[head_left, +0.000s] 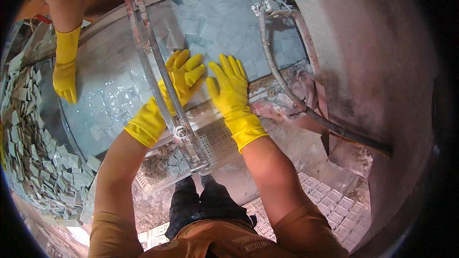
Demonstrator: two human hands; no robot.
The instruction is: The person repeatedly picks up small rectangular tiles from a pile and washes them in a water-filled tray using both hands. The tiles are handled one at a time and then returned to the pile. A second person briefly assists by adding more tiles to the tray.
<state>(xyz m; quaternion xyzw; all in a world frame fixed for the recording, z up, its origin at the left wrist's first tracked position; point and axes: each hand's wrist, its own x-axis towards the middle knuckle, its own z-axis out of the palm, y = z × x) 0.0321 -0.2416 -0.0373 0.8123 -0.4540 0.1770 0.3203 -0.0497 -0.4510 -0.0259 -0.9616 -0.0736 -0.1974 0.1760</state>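
My left hand (183,82), in a yellow rubber glove, reaches over the near edge of a wet belt-like surface (98,50) spread with flat grey tile pieces (210,28). Its fingers are apart, and part of the hand is hidden behind a metal bar. Just beyond its fingertips is a grey tile piece (176,39); I cannot tell whether they touch. My right hand (230,86), gloved the same way, lies with stretched fingers at the near edge of the tiles. I see nothing held in either hand.
The rusty double metal bar (155,62) crosses above the surface. A co-worker's yellow-gloved hand (67,74) hangs at the left. Broken tiles (45,162) are heaped at lower left. Below stands a perforated crate (217,138); a hose (282,83) curves along the right.
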